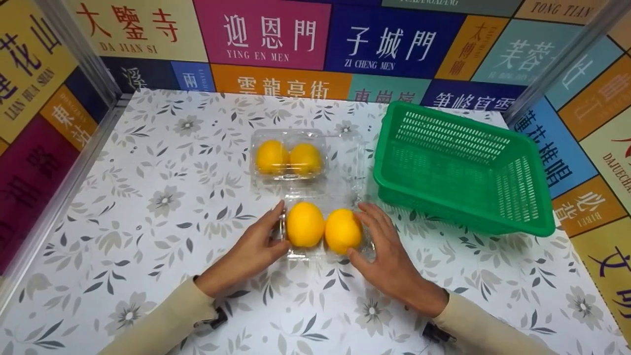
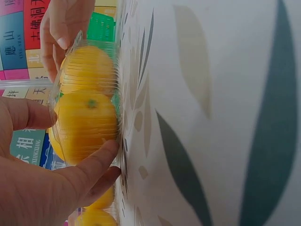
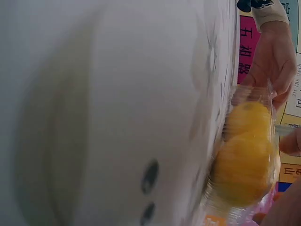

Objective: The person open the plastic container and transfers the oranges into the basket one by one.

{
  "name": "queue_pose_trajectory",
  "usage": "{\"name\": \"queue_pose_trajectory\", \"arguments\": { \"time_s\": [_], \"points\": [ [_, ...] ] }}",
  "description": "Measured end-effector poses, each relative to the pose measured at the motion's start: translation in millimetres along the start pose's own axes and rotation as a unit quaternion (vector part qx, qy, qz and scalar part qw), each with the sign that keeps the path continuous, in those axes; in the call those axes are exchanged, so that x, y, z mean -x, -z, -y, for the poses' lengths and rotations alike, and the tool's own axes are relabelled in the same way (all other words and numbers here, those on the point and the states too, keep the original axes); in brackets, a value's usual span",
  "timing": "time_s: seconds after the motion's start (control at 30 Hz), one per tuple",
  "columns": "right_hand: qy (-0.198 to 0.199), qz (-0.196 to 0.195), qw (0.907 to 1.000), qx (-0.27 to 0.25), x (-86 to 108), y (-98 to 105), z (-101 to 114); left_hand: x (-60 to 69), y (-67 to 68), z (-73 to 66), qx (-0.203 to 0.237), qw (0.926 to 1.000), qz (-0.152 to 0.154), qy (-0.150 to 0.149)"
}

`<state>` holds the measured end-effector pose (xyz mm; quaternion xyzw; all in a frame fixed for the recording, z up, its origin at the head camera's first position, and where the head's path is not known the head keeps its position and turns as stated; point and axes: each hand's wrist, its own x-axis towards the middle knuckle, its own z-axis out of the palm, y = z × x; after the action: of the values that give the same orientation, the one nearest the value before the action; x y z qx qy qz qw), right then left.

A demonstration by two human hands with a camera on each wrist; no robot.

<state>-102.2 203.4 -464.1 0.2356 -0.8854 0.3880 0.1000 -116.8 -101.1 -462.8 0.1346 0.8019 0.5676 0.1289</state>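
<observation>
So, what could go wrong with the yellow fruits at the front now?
The left front fruit and right front fruit are round and look uncovered, so they might roll out if their clear tray tips. The left grip and right grip are at its two ends, and the plastic looks thin, so a hard squeeze could bend it. The green basket is near the right grip, so a sideways swing might bump it.

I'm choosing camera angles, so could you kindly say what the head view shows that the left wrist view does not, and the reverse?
Only the head view shows the beige sleeves and the whole green basket. Only the left wrist view shows a green stem end on one yellow fruit. Both show the left hand, right hand and clear packaging.
</observation>
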Motion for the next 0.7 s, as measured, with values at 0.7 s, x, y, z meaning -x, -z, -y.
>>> {"name": "queue_pose_trajectory", "arguments": {
  "time_s": [0.7],
  "points": [
    [-0.064,0.183,0.9773,0.085,-39.7,17.6,4.1,0.0,-0.4,2.9,-0.016,0.9998,-0.007,-0.014]
  ]
}}
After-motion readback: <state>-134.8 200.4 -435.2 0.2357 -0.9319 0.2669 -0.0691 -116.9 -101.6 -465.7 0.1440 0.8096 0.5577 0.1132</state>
